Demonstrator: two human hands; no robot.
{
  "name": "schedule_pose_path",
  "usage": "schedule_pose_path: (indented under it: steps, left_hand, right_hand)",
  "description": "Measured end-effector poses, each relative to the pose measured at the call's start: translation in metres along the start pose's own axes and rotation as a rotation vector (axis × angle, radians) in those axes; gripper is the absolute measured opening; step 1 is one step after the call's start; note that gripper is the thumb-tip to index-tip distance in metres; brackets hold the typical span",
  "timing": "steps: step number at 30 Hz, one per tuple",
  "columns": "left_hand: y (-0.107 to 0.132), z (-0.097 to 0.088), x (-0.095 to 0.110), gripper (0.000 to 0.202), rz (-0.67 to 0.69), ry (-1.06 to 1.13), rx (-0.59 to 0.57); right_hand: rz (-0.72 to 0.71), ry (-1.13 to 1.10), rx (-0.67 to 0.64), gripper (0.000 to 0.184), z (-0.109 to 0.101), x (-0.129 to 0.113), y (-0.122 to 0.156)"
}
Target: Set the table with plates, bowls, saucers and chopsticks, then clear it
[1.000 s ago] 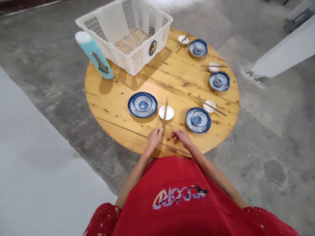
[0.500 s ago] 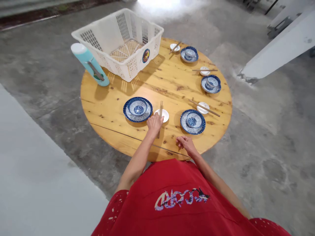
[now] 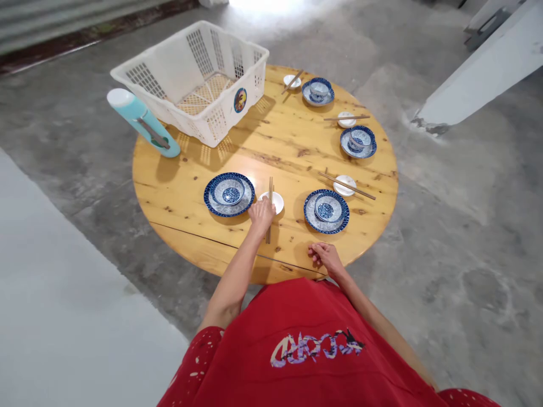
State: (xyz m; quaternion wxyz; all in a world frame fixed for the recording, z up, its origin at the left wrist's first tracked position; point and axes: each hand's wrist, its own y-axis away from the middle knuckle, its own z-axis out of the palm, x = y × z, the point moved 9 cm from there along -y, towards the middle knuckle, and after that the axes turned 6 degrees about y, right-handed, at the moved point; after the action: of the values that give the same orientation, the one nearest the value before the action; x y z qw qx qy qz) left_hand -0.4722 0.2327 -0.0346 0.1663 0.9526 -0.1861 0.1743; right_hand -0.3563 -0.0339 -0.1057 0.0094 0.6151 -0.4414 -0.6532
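My left hand (image 3: 262, 215) is closed on a pair of wooden chopsticks (image 3: 270, 192), which lie across a small white dish (image 3: 278, 202). Its curled fingertips are partly hidden behind the knuckles. Left of this hand is a blue-patterned plate (image 3: 208, 199) bearing a blue-and-white bowl (image 3: 231, 195). Over the table's near edge, my right hand (image 3: 326, 257) is loosely curled, its fingers a little apart and nothing in them. The nearest thing above it is another blue-rimmed plate (image 3: 311, 221) with a bowl (image 3: 327, 209) on it.
Along the right side of the round wooden table (image 3: 280, 135) are more plates with bowls, white dishes (image 3: 345, 185) and chopsticks (image 3: 354, 187). A white plastic basket (image 3: 216, 121) stands at the back left beside a turquoise thermos (image 3: 146, 125). A white pillar (image 3: 475, 85) rises beyond the table.
The view has shifted slightly, so the table things appear farther left. My left hand stays at the chopsticks on the dish; my right hand remains near the table edge.
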Motion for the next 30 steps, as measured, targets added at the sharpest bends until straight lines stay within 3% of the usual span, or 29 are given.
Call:
schedule_pose_path:
  steps: [17,22,25,30]
  left_hand:
    - [0.001,-0.008,0.007,0.039,0.017,-0.196,-0.045]
    - [0.01,-0.02,0.009,0.045,0.033,-0.185,0.028]
    - [0.023,-0.029,-0.001,0.047,0.009,-0.16,0.085]
    - [0.058,-0.029,-0.038,0.041,-0.059,-0.085,0.139]
  right_hand:
    - [0.025,0.027,-0.042,0.032,0.001,0.006,-0.007]
    - [0.005,0.001,-0.024,0.035,-0.003,0.006,-0.005]
    - [-0.018,0.0,-0.008,0.038,-0.004,0.007,-0.005]
    - [-0.033,0.02,-0.001,0.043,-0.005,0.006,-0.006]
